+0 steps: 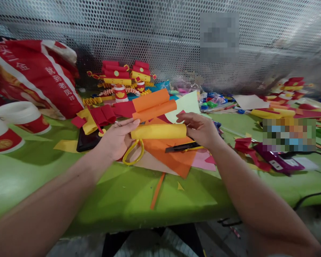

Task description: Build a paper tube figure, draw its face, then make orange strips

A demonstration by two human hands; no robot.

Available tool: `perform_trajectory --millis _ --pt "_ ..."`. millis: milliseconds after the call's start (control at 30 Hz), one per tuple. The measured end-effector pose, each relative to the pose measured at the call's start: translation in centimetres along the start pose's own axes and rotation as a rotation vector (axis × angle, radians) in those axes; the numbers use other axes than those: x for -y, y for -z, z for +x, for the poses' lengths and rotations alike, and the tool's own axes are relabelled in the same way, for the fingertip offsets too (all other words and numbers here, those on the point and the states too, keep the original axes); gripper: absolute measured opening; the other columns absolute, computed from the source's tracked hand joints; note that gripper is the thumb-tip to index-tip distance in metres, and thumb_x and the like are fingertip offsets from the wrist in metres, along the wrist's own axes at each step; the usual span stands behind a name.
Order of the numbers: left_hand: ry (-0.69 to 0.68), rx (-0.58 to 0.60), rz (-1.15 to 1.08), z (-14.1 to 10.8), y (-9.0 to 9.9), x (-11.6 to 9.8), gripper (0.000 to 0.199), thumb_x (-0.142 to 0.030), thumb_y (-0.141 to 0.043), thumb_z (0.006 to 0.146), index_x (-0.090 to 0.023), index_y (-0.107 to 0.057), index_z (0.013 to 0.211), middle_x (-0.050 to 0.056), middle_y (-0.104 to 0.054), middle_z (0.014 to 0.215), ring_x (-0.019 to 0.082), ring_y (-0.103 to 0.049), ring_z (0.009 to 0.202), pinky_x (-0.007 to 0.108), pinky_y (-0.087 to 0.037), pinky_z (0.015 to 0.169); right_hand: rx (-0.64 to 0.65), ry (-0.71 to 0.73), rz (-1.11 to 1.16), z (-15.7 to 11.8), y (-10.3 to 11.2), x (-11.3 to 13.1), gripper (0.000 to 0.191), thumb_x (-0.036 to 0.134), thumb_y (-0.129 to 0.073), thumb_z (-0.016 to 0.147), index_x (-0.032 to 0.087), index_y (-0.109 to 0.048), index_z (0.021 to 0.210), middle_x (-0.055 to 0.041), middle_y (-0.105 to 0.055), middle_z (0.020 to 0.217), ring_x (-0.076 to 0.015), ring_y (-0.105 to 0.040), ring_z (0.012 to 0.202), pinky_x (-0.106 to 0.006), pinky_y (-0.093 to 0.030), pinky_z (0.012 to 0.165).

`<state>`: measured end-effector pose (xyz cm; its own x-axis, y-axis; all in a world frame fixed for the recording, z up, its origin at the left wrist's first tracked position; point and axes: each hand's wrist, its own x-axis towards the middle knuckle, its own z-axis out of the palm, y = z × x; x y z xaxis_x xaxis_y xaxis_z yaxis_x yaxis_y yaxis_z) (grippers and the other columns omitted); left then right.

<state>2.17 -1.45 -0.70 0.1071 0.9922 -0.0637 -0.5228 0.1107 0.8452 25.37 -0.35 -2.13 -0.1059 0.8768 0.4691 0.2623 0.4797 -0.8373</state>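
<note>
A rolled paper piece, with an orange paper double roll (pixel 155 107) on top and a yellow paper roll (pixel 160 131) beneath, is held up over the table. My left hand (pixel 120 138) grips its left end, the thumb lying between orange and yellow. At the right end of the yellow roll, my right hand (pixel 202 129) has its curled fingers and thumb on the edge. Below lie orange paper (pixel 173 160), a utility knife (pixel 183 146) and yellow-handled scissors (pixel 133 152), whose blades are hidden. Red and yellow paper rolls (pixel 96 119) rest beside my left hand on a dark object.
Paper cups (pixel 24 117) and a red bag (pixel 42 76) stand at left. Paper figures (pixel 119 80) stand at the back. A purple device (pixel 278 159) with a black cable lies right. An orange strip (pixel 157 191) is near the front edge of the green table (pixel 109 203).
</note>
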Motion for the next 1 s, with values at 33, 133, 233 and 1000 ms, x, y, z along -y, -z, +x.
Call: perform_trajectory --millis 33,133,233,1000 --pt "0.001 0.001 0.005 0.0 0.0 0.0 0.013 -0.007 -0.068 0.069 -0.017 -0.071 0.062 -0.001 -0.072 0.064 0.011 -0.066 0.062 0.026 -0.054 0.074 -0.012 -0.015 0.013 -0.1 -0.2 0.2 0.021 0.027 -0.068 0.06 0.022 -0.071 0.08 -0.0015 -0.068 0.077 -0.0126 -0.058 0.065 -0.026 -0.047 0.058" --pt "-0.009 0.03 0.041 0.0 0.2 0.1 0.007 -0.01 -0.072 0.065 -0.018 -0.072 0.066 0.001 -0.074 0.069 0.014 -0.069 0.069 0.027 -0.054 0.077 -0.014 -0.147 0.071 -0.1 -0.7 0.6 0.013 0.034 -0.068 0.058 0.02 -0.068 0.059 -0.0017 -0.067 0.064 -0.0154 -0.06 0.061 -0.028 -0.049 0.056" --pt "-0.014 0.038 0.108 -0.1 0.3 -0.1 0.011 -0.014 -0.075 0.062 -0.016 -0.074 0.073 0.003 -0.075 0.074 0.018 -0.07 0.073 0.029 -0.055 0.076 -0.001 -0.275 0.11 0.1 -0.9 0.6 0.018 0.038 -0.069 0.056 0.019 -0.066 0.055 0.0011 -0.061 0.052 -0.0103 -0.051 0.044 -0.025 -0.043 0.044" --pt "0.035 0.097 0.187 -0.1 0.8 -0.2 0.011 -0.018 -0.076 0.062 -0.017 -0.074 0.072 0.006 -0.075 0.083 0.021 -0.07 0.079 0.03 -0.056 0.073 -0.036 -0.312 0.271 0.3 -1.3 0.3 0.012 0.025 -0.074 0.045 0.018 -0.068 0.052 0.0036 -0.059 0.046 -0.0071 -0.047 0.038 -0.021 -0.042 0.037"
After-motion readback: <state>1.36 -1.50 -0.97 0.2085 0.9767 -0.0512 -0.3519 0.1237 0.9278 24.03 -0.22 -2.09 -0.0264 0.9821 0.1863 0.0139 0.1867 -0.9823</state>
